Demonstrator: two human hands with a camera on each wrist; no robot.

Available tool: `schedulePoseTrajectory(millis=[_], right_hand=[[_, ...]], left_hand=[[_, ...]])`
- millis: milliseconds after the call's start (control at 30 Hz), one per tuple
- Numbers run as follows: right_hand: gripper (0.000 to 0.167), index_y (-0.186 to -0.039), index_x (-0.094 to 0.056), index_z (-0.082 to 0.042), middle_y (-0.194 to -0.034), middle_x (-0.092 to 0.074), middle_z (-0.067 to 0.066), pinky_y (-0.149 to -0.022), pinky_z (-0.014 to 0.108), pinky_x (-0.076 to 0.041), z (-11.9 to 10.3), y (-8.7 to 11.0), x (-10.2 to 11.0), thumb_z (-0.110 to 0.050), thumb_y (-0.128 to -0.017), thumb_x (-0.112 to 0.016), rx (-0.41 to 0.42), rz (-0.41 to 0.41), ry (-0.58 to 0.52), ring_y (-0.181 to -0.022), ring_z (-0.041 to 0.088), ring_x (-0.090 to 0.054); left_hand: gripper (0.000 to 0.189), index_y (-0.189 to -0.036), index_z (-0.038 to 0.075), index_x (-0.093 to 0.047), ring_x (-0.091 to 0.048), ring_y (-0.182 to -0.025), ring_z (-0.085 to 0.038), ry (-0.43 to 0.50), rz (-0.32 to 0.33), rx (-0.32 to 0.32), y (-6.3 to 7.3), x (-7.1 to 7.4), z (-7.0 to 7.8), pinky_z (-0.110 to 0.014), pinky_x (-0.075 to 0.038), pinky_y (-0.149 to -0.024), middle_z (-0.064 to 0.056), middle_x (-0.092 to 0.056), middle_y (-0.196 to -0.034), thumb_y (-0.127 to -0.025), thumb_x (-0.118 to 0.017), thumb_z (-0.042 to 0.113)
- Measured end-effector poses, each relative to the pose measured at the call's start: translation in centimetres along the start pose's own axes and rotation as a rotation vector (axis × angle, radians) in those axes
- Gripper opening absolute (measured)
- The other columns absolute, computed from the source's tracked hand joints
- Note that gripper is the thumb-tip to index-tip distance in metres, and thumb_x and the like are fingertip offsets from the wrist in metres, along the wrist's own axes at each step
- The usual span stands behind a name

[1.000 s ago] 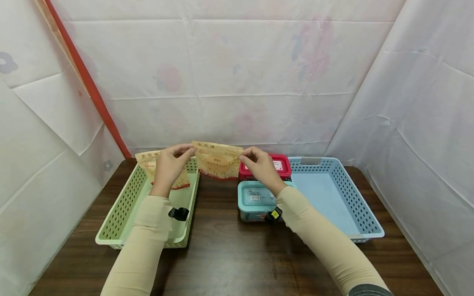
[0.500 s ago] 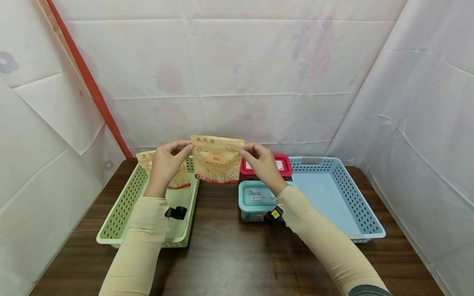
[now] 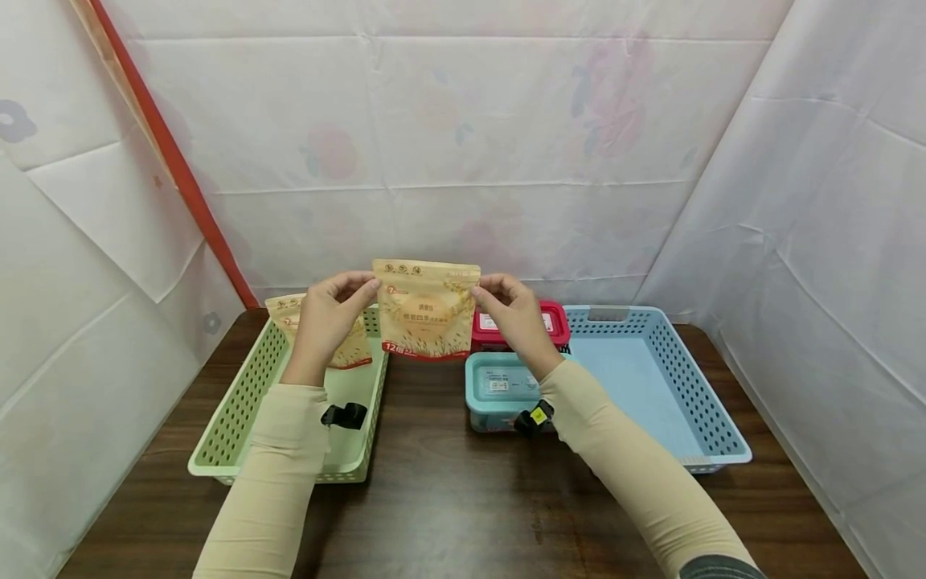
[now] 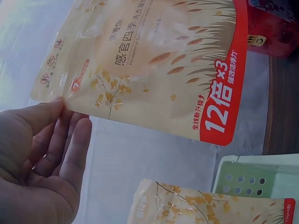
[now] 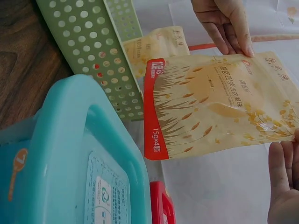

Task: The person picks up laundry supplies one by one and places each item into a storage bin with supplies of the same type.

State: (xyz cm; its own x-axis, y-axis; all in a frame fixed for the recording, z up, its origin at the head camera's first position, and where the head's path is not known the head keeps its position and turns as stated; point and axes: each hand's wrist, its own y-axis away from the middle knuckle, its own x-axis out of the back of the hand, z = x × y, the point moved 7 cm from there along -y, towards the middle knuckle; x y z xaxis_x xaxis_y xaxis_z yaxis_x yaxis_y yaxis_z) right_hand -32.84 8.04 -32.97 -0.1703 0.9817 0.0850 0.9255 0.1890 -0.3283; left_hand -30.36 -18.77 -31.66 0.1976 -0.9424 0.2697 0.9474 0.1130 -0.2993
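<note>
A yellow laundry pod pouch (image 3: 425, 312) with a red bottom band hangs upright between my two hands, its printed front facing me. My left hand (image 3: 329, 318) pinches the pouch's left edge near the top between thumb and fingers. On the opposite edge, my right hand (image 3: 515, 318) pinches it at about the same height. A second matching pouch (image 3: 353, 347) stands in the green basket (image 3: 231, 418), partly hidden behind my left hand. In the right wrist view, the held pouch (image 5: 219, 105) spans from one hand to the other.
Below my right forearm stands a teal lidded tub (image 3: 499, 386), with a red lidded tub (image 3: 553, 323) behind it. To the right lies a blue basket (image 3: 698, 386). White patterned cloth (image 3: 463, 161) rises behind the brown table (image 3: 448, 498).
Both hands have raised the pouch a little, and it has tilted so that its front shows fully. The tubs and baskets stay where they were.
</note>
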Motion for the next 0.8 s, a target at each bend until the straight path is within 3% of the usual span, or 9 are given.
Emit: schedulePoseTrajectory(millis=[133,300,600,800], right_hand=[[0.023,-0.113,-0.066,-0.006,-0.110,-0.066,0.012,-0.097,0.054,-0.050,0.3,-0.1,0.0,-0.022,-0.097,-0.070,-0.011,0.016,-0.078,-0.100,0.026,-0.066],[0.026,-0.111,-0.068,-0.007,-0.109,-0.066,0.012,-0.095,0.049,-0.052,0.3,-0.2,-0.1,-0.027,-0.095,-0.073,0.004,0.034,-0.112,-0.100,0.027,-0.066],[0.026,-0.113,-0.067,-0.002,-0.106,-0.065,0.011,-0.093,0.047,-0.054,0.2,-0.1,-0.8,-0.020,-0.095,-0.072,0.024,0.040,-0.133,-0.097,0.028,-0.064],[0.026,-0.112,-0.067,-0.002,-0.105,-0.065,0.011,-0.085,0.034,-0.057,0.1,0.1,-1.5,-0.021,-0.096,-0.072,0.009,0.037,-0.134,-0.096,0.032,-0.063]], left_hand=[[0.042,-0.123,0.001,-0.068,-0.067,-0.097,-0.022,0.076,-0.018,0.009,0.1,-0.1,0.1,-0.021,-0.056,-0.081,-0.014,-0.066,-0.108,-0.097,-0.069,0.033],[0.042,-0.124,-0.003,-0.066,-0.066,-0.094,-0.015,0.156,-0.019,0.024,0.2,0.1,0.0,-0.025,-0.056,-0.086,-0.011,-0.065,-0.105,-0.096,-0.070,0.029],[0.043,-0.123,0.003,-0.068,-0.066,-0.096,-0.015,0.152,0.005,0.023,0.5,0.7,-0.5,-0.031,-0.055,-0.090,-0.007,-0.065,-0.107,-0.095,-0.070,0.035],[0.042,-0.123,0.002,-0.068,-0.067,-0.096,-0.017,0.155,0.007,0.012,0.8,1.3,-0.7,-0.026,-0.056,-0.086,-0.008,-0.066,-0.108,-0.096,-0.070,0.034]])
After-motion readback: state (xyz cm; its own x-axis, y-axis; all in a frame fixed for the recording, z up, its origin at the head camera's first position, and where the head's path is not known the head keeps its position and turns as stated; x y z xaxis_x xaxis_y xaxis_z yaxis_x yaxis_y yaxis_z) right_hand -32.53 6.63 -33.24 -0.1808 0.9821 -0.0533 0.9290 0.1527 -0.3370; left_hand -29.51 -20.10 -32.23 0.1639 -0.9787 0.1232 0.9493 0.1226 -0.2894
